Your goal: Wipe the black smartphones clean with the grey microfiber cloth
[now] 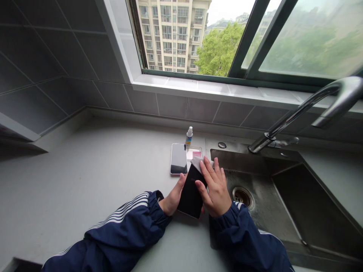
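My left hand [172,198] is closed round a smartphone [190,200] with a dark screen facing up, held tilted above the counter. Over the phone's upper end lies my right hand [216,187], fingers stretched and pressing a light grey cloth [196,162] onto the glass. Part of the cloth is hidden under those fingers. Just beyond my hands a second smartphone [178,158] lies flat, its screen reflecting light. Beside it is a clear phone case [199,149] with a pink piece [196,154] in it, partly covered by the cloth. A small white-capped bottle [189,136] stands upright behind them.
The grey counter [99,170] stretches to the left. To the right is a steel sink [258,223] with a round drain [243,197] and a tall curved faucet [300,113]. A window with a white sill [210,87] runs along the back wall.
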`<move>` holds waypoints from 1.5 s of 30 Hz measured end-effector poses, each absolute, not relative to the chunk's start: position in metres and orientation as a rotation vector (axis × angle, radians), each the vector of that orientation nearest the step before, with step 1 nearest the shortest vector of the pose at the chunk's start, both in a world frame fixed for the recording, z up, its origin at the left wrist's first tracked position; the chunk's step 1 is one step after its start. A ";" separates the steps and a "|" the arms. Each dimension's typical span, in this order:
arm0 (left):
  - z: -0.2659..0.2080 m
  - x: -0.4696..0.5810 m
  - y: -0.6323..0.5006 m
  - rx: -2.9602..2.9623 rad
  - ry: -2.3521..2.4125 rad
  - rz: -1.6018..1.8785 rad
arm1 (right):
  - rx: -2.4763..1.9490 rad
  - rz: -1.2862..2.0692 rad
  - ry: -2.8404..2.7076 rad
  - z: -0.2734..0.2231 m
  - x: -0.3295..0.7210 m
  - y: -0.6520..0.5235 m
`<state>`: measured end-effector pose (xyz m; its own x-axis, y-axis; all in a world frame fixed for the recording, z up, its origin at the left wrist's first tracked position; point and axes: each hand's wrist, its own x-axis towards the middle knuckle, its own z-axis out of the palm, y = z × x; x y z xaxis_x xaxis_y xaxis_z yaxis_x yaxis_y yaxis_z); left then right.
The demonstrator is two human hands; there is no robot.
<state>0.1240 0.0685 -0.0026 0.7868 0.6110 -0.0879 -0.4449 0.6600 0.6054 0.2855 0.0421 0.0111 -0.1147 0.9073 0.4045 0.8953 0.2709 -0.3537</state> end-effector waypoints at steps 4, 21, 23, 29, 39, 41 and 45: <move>0.000 0.126 0.065 0.678 0.361 0.754 | -1.562 0.013 -2.109 0.014 0.282 0.040; 0.000 0.126 0.068 0.523 0.347 0.718 | -1.680 -0.059 -2.084 0.014 0.283 0.039; 0.001 0.126 0.066 0.600 0.349 0.682 | -1.710 -0.060 -2.044 0.015 0.284 0.039; -0.002 0.127 0.065 0.657 0.349 0.804 | -1.511 -0.029 -2.231 0.019 0.277 0.034; 0.005 0.122 0.072 0.340 0.338 0.799 | -1.430 -0.017 -2.192 0.019 0.288 0.038; 0.004 0.121 0.073 0.346 0.303 0.744 | -1.533 -0.052 -2.099 0.017 0.290 0.041; -0.001 0.121 0.071 0.439 0.207 0.602 | -1.660 -0.072 -2.002 0.014 0.292 0.044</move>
